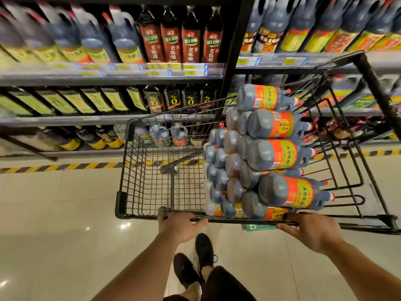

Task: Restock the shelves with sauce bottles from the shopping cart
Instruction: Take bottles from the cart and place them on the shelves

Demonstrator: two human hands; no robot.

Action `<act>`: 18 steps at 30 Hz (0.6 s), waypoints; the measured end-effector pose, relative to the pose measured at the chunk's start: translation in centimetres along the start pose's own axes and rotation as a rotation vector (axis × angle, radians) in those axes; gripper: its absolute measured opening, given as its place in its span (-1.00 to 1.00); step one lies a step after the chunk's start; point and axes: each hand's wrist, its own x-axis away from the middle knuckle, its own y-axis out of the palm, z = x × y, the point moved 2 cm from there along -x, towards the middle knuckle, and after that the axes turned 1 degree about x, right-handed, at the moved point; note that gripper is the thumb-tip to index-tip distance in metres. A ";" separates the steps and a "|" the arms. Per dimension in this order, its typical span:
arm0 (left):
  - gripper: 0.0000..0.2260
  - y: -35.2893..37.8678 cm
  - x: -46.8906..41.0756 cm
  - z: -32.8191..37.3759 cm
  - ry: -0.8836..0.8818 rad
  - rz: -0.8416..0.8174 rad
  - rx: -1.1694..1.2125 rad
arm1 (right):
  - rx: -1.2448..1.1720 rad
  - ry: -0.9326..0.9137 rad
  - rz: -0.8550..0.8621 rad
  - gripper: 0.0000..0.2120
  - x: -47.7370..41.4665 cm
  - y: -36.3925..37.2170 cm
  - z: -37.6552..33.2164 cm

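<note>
A black wire shopping cart (138, 170) stands in front of me, facing the shelves. Several dark sauce bottles (271, 155) with orange and yellow labels lie stacked on their sides in its right half; the left half holds nothing. My left hand (178, 227) grips the cart's near rim at the left. My right hand (310, 230) grips the same rim at the right, just below the lowest bottles. The shelves (108, 80) ahead carry rows of dark bottles and jugs.
A black upright post (233, 61) divides two shelf bays. Yellow and black hazard tape (65, 167) runs along the floor at the shelf base. Glossy beige floor tiles (54, 224) spread to the left. My feet in dark shoes (195, 261) stand behind the cart.
</note>
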 end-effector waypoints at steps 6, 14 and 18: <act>-0.27 -0.2 0.3 -1.5 -0.014 0.031 0.049 | 0.002 0.007 0.008 -0.14 0.4 -0.8 -1.9; -0.42 -2.6 1.5 -3.3 0.068 0.062 0.251 | 0.026 0.073 0.134 -0.46 1.9 -1.8 -4.1; -0.47 -6.4 1.7 -5.4 0.160 0.147 0.294 | -0.013 0.141 0.309 -0.74 3.5 -3.1 -6.6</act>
